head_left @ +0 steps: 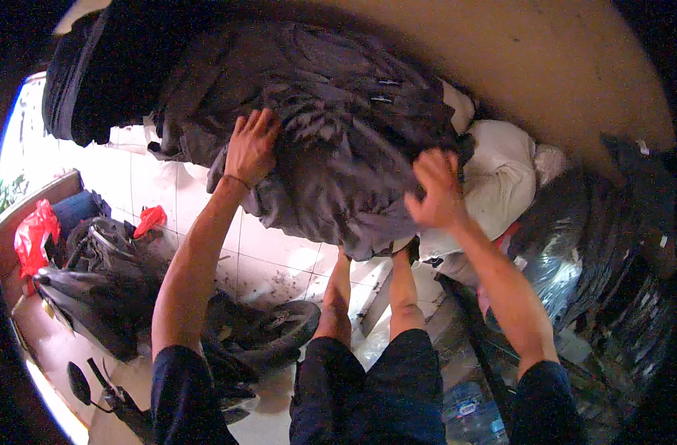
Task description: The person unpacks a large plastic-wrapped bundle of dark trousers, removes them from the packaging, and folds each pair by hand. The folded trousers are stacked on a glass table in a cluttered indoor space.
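A heap of dark grey cloth garments [338, 159] lies in front of me, wrinkled, its near edge hanging over the tiled floor. On its left part rests my left hand [251, 152], with the fingers curled into the cloth. My right hand [438, 189] is over the right side of the heap, fingers bent and thumb held apart; no cloth shows between them. Two small pale tags [381, 99] lie on the far right part of the cloth. White stuffed sacks [498, 167] stand just right of the heap, partly under it.
Stacked black cloth [123, 74] rises at the far left. A dark motorbike [105, 311] and a red plastic bag [36, 233] are at the left. Clear-wrapped dark bundles [568, 245] lie at the right. Water bottles [472, 415] sit near my legs. A plain wall [546, 67] closes the back.
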{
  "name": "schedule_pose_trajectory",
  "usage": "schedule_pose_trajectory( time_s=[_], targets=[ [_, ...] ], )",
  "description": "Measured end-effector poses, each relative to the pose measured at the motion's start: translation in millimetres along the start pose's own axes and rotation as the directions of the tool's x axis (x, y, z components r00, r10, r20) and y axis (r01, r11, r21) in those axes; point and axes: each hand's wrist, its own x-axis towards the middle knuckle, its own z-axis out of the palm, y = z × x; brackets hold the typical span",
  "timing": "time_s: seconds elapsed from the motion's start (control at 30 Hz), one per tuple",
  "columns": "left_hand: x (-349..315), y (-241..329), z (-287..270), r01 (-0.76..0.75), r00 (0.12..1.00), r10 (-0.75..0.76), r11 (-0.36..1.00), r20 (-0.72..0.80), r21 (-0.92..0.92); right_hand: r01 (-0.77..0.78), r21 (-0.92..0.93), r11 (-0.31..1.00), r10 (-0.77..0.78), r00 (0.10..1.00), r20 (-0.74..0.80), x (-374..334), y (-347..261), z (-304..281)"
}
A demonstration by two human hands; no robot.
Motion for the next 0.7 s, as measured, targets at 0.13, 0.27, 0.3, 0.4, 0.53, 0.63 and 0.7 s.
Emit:
schedule_pose_trajectory(
  time_s=[0.13, 0.27, 0.3, 0.4, 0.53, 0.63, 0.7],
  targets=[
    [-50, 21, -39, -0.205, 0.969, 0.198, 0.978, -0.145, -0.038, -0.224, 0.32, 0.921, 0.157, 0.963, 0.22, -72, -45, -39],
    [-110, 49, -73, -0.039, 0.999, 0.03, 0.923, -0.028, -0.383, -0.338, 0.385, 0.859, 0.258, 0.935, 0.244, -94, -40, -55],
    [-115, 56, -71, 0.024, 0.998, -0.044, 0.924, -0.045, -0.382, -0.397, 0.403, 0.825, 0.322, 0.915, 0.243, -91, -37, -55],
    [-117, 65, -58, 0.256, 0.964, -0.254, 0.809, 0.077, -0.529, -0.389, 0.38, 0.839, 0.281, 0.909, 0.309, -71, -35, -48],
    [-102, 66, -37, 0.277, 0.857, -0.089, 0.91, 0.508, -0.309, -0.663, 0.33, 0.672, 0.498, 0.734, 0.462, -53, -35, -32],
    [-84, 73, -16, 0.19, 0.663, 0.051, 0.954, 0.747, -0.233, -0.683, -0.024, 0.73, 0.52, 0.532, 0.668, -47, -25, -7],
    [-77, 80, -1, 0.142, 0.485, 0.057, 0.979, 0.873, -0.143, -0.616, -0.03, 0.787, 0.434, 0.518, 0.737, -51, -20, 9]
  ],
)
